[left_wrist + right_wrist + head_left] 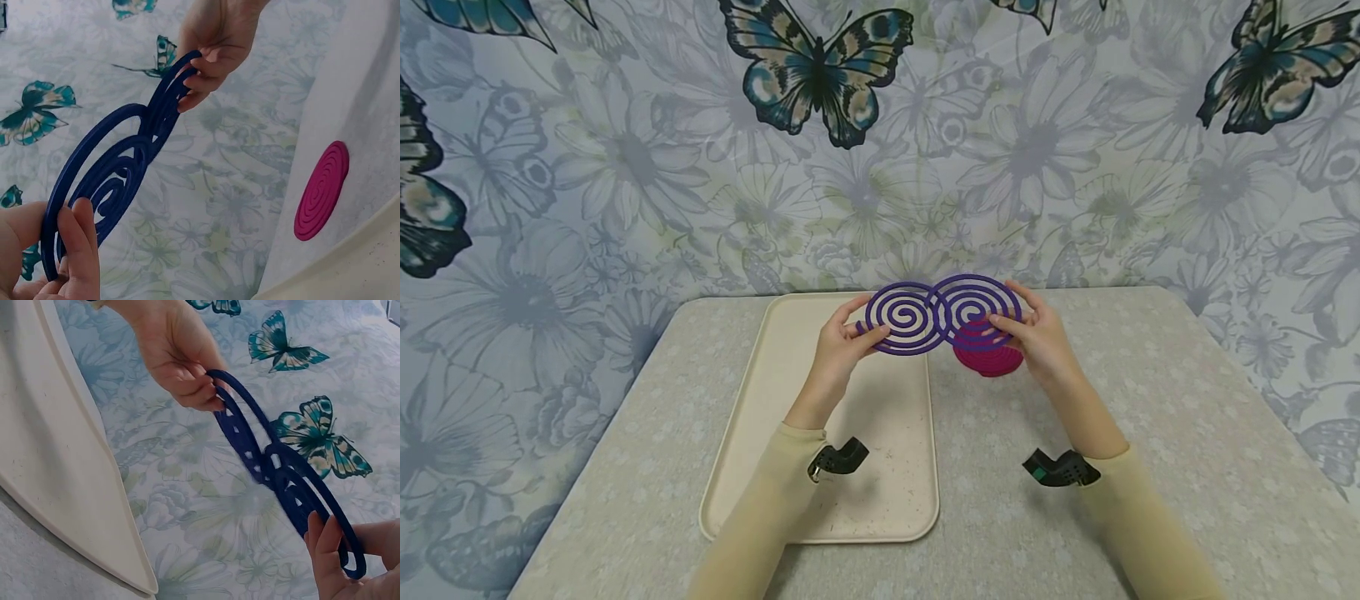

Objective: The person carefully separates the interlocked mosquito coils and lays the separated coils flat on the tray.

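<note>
Two flat purple spirals are held up side by side in the head view, their outer rings overlapping in the middle. They look linked, but I cannot tell whether they are one piece. My left hand pinches the left spiral's outer edge between thumb and fingers. On the far right edge, my right hand does the same, its thumb over the coils. Both wrist views show the spirals, dark blue there, tilted and stretched between the hands. Below and behind the right spiral, a pink spiral disc lies on the table, partly hidden.
A cream tray with dark specks on it lies under my left arm. The patterned table extends to a wall printed with butterflies and flowers. Each sleeve has a black device at the wrist.
</note>
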Tool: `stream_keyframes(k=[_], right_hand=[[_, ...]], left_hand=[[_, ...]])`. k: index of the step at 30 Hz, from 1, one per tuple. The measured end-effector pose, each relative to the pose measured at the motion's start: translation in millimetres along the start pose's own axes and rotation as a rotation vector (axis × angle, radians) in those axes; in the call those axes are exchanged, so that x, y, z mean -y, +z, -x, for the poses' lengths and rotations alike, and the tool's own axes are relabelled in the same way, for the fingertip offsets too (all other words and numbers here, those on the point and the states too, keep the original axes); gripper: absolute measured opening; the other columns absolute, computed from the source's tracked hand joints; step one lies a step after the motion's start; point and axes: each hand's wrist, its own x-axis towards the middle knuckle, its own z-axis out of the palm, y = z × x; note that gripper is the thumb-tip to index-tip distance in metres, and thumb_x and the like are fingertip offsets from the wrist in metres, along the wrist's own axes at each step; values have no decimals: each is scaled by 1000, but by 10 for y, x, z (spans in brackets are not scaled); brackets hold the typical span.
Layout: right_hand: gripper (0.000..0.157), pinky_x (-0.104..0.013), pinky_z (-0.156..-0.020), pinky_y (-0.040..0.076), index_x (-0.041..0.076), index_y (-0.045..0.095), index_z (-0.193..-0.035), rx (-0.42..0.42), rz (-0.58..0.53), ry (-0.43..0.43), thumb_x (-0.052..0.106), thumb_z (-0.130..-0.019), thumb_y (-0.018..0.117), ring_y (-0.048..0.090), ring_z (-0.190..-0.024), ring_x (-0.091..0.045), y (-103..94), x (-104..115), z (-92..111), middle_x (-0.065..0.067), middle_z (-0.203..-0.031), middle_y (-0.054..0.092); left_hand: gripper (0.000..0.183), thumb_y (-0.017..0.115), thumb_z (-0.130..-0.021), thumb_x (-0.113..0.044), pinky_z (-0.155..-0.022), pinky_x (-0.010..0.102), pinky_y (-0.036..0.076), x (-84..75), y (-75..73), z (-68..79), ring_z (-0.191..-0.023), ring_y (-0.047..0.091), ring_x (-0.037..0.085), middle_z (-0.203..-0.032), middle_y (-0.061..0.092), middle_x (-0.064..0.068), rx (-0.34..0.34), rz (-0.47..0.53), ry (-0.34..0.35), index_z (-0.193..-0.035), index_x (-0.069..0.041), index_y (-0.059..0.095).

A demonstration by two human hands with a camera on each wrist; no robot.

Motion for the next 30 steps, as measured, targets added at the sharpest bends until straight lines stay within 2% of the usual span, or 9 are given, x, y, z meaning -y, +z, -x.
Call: stream_keyframes(k=[3, 9, 14, 17, 20, 24, 30], right_hand=[[70, -16, -61, 56, 4, 23, -149, -10, -24, -1, -1, -90, 60, 70, -67, -5, -17, 18, -2, 7, -84, 73], [68, -19, -61, 58, 2, 25, -148, -15, -39, 9, -3, -90, 59, 71, -68, -7, 14, -3, -7, 6, -87, 74], [57, -20, -62, 58, 0, 35, -141, -41, -53, 4, -5, -90, 59, 72, -71, -8, 64, -43, 8, 5, -86, 74], [51, -21, -63, 58, 1, 39, -136, -72, -86, 11, -5, -89, 59, 72, -72, -9, 76, -64, 9, 4, -87, 74], [56, -21, -62, 58, 1, 35, -140, -106, -131, 14, -5, -89, 59, 72, -72, -9, 68, -66, 9, 3, -87, 73], [64, -21, -61, 58, 0, 27, -146, -137, -162, 16, -6, -90, 58, 72, -73, -10, 50, -59, -1, 3, -87, 73], [65, -21, -60, 58, 1, 27, -146, -150, -164, 31, -6, -89, 58, 72, -72, -10, 56, -59, -14, 3, -86, 73]], left_hand=[[54, 66, -87, -3, -82, 24, 58, -15, 4, 9, -82, 69, 5, -96, 72, 3, -8, 2, -4, -137, -12, 47], [59, 68, -87, -5, -80, 23, 58, -28, 9, 19, -79, 69, 5, -99, 72, 10, -71, -36, 4, -140, -12, 44], [56, 67, -87, -4, -76, 19, 57, -18, -5, 1, -79, 68, 2, -117, 66, 21, -145, -13, 21, -139, -9, 47], [55, 66, -87, -2, -75, 17, 57, -13, -37, -19, -80, 68, 1, -122, 63, 23, -199, 27, 41, -138, -7, 48], [56, 66, -86, -1, -75, 16, 57, -15, -78, -41, -79, 68, 1, -120, 64, 23, -237, 52, 56, -138, -7, 48], [57, 66, -87, -1, -76, 16, 57, -26, -111, -54, -80, 69, 1, -121, 63, 23, -236, 68, 50, -140, -9, 47], [57, 66, -87, -1, -75, 16, 57, -10, -136, -77, -81, 68, 1, -124, 62, 24, -251, 80, 38, -139, -12, 47]])
